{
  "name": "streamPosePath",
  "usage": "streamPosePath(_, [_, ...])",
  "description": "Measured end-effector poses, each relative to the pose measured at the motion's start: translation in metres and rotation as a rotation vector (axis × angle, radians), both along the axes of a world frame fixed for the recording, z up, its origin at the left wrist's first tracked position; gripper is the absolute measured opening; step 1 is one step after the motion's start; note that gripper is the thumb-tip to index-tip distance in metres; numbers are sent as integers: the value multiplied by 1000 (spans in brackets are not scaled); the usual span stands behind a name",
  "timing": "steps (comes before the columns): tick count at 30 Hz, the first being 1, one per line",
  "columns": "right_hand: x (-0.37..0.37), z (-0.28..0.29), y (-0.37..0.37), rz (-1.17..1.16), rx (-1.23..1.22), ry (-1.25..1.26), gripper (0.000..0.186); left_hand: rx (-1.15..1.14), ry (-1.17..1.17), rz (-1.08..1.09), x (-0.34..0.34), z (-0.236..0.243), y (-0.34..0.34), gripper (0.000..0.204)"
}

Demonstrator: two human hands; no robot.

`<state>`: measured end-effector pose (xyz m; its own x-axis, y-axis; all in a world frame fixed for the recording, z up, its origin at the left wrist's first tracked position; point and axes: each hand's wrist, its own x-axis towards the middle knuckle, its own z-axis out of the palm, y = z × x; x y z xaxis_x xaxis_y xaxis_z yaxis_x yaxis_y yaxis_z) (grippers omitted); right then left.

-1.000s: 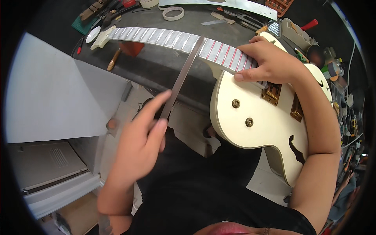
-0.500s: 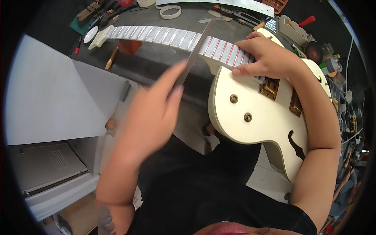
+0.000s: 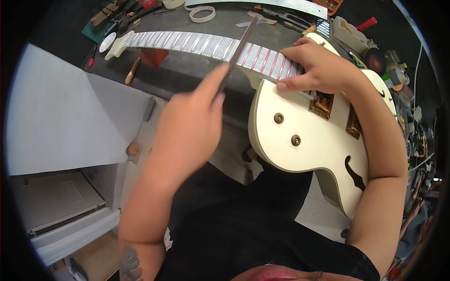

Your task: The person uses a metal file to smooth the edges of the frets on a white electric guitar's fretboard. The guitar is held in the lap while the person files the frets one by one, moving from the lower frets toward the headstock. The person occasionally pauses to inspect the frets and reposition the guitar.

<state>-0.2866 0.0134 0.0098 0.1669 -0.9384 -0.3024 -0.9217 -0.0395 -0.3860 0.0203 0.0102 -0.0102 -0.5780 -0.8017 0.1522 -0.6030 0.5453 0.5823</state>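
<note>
Left hand [image 3: 187, 126]: centre of the frame, seen from its back; grip closed on the lower end of a long thin metal file [image 3: 239, 51], fingertips pinching it.
File: dark, narrow, flat; runs from the left hand up and right, crossing the guitar neck [image 3: 201, 43] at a slant; its far end reaches the upper middle of the frame, over the worktop [image 3: 187, 72].
Right hand [image 3: 316, 68]: upper right of centre, lying on the neck where it meets the body; fingers curled down over the fretboard, thumb tip pressed on the cream top just below it; holding the instrument steady, not closed around anything.
Guitar: cream hollow-body electric guitar [image 3: 309, 145], body in the right half of the frame, lower edge toward the person's lap; two gold knobs [image 3: 287, 129], gold pickups [image 3: 321, 103] and an f-hole [image 3: 354, 173] show.
Neck: stretches toward the upper left, fretboard covered with pale strips between the frets; red marks on the strips near the right hand.
Headstock [image 3: 117, 44]: cream, upper left, resting on the worktop.
Worktop: dark, across the top; a tape roll [image 3: 202, 13], hand tools and a red-handled tool [image 3: 366, 23] lie along its far edge.
Left side: a white board [image 3: 61, 126] and a pale open drawer [image 3: 61, 206] below it.
</note>
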Motion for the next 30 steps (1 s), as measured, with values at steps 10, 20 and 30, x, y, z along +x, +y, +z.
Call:
streamPosePath(10, [1,1,-1,-15,-1,-24,91,-143,-32,-33,6,-2,-3,47])
streamPosePath(20, [-2,-8,2,33,-32,-55,89,46,-54,-12,76,0,68,67])
streamPosePath(30, [4,2,0,17,-21,-45,88,-73,13,-22,-13,2,-24,47])
